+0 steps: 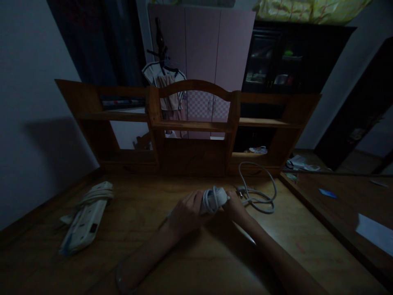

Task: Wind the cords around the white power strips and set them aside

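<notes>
My left hand [188,211] is wrapped around a white power strip [219,197], held just above the desk. Loops of its grey-white cord [209,201] are wound around the strip's far end. My right hand [233,205] is closed at that end, seemingly on the cord; its fingertips are mostly hidden. Just beyond it, a loose length of cord [274,190] lies in loops on the desk, with a plug [241,190] near the hand. Over on the left rests a second white power strip [87,223], its cord [100,192] wrapped around its upper part.
A wooden shelf unit [193,126] stands along the back of the desk [147,190]. To the right is a lower brown surface [325,209] with a white paper [376,231] and a blue card [327,193]. A wall [39,155] borders the left side. The room is dim.
</notes>
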The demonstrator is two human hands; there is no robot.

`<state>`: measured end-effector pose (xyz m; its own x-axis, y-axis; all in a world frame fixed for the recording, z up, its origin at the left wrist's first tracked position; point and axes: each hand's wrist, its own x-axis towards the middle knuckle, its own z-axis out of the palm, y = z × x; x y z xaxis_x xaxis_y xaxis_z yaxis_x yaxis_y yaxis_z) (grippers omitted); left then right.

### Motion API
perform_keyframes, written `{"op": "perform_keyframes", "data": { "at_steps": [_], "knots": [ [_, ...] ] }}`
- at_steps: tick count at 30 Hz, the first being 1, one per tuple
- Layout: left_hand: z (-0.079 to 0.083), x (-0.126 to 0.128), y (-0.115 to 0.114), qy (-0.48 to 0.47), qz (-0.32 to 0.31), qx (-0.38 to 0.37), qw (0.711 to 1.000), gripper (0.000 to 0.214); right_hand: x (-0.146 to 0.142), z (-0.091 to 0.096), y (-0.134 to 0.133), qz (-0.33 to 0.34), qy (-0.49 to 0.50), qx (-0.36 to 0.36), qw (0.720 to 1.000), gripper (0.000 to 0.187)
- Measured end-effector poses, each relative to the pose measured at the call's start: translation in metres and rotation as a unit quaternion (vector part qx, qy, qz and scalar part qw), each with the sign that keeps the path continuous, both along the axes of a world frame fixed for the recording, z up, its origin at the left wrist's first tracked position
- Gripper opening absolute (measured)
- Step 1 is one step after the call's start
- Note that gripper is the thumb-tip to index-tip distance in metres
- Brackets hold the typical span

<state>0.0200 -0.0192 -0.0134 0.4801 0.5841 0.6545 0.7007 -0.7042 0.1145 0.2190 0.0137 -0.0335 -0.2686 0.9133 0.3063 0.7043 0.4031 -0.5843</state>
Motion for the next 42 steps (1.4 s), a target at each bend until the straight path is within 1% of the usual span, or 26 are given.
{"op": "perform_keyframes", "data": {
  "at_steps": [1,3,5,7,8,10,14,19,23,25,28,31,35,37,39,42],
  "knots": [
    [0.001,-0.001,0.002,-0.005,0.021,-0.01,1.0,0.041,-0.001,0.002,-0.003,-0.012,-0.011,0.015,1.0,0.031],
    [0.005,-0.005,0.008,-0.017,0.078,-0.03,0.996,0.043,-0.002,0.006,-0.01,-0.017,-0.05,0.052,0.997,0.036],
    [0.009,-0.012,0.016,-0.02,0.159,-0.044,0.986,0.045,-0.005,0.01,-0.016,-0.002,-0.105,0.098,0.99,0.04],
    [0.01,-0.021,0.025,-0.016,0.233,-0.054,0.971,0.047,-0.008,0.012,-0.021,0.017,-0.15,0.144,0.978,0.037],
    [0.01,-0.025,0.029,-0.012,0.255,-0.058,0.965,0.048,-0.01,0.013,-0.023,0.028,-0.163,0.162,0.973,0.033],
    [0.009,-0.029,0.034,-0.002,0.271,-0.067,0.96,0.048,-0.014,0.014,-0.026,0.047,-0.182,0.194,0.963,0.025],
    [0.005,-0.027,0.036,0.011,0.254,-0.088,0.963,0.044,-0.019,0.013,-0.029,0.084,-0.204,0.226,0.949,0.02],
    [0.001,-0.021,0.031,0.028,0.19,-0.132,0.972,0.032,-0.021,0.012,-0.031,0.102,-0.213,0.241,0.941,0.017],
    [-0.004,-0.021,0.03,0.055,0.161,-0.157,0.973,0.045,-0.021,0.017,-0.032,0.089,-0.202,0.266,0.938,0.02],
    [-0.006,-0.021,0.029,0.075,0.156,-0.161,0.972,0.045,-0.019,0.021,-0.032,0.082,-0.204,0.279,0.935,0.022],
    [-0.005,-0.018,0.026,0.111,0.156,-0.151,0.97,0.039,-0.012,0.025,-0.031,0.081,-0.214,0.296,0.927,0.022],
    [-0.003,-0.012,0.022,0.136,0.165,-0.127,0.969,0.039,-0.002,0.03,-0.029,0.085,-0.225,0.315,0.918,0.025],
    [-0.007,-0.002,0.015,0.171,0.177,-0.106,0.963,0.035,0.008,0.036,-0.03,0.094,-0.253,0.31,0.911,0.029],
    [-0.01,0.001,0.011,0.182,0.161,-0.1,0.965,0.034,0.011,0.038,-0.03,0.106,-0.263,0.307,0.909,0.029],
    [-0.012,0.003,0.008,0.183,0.131,-0.09,0.97,0.039,0.014,0.039,-0.03,0.101,-0.259,0.308,0.91,0.03],
    [-0.012,0.004,0.005,0.191,0.076,-0.076,0.976,0.044,0.019,0.039,-0.029,0.066,-0.223,0.293,0.927,0.033]
  ]
}}
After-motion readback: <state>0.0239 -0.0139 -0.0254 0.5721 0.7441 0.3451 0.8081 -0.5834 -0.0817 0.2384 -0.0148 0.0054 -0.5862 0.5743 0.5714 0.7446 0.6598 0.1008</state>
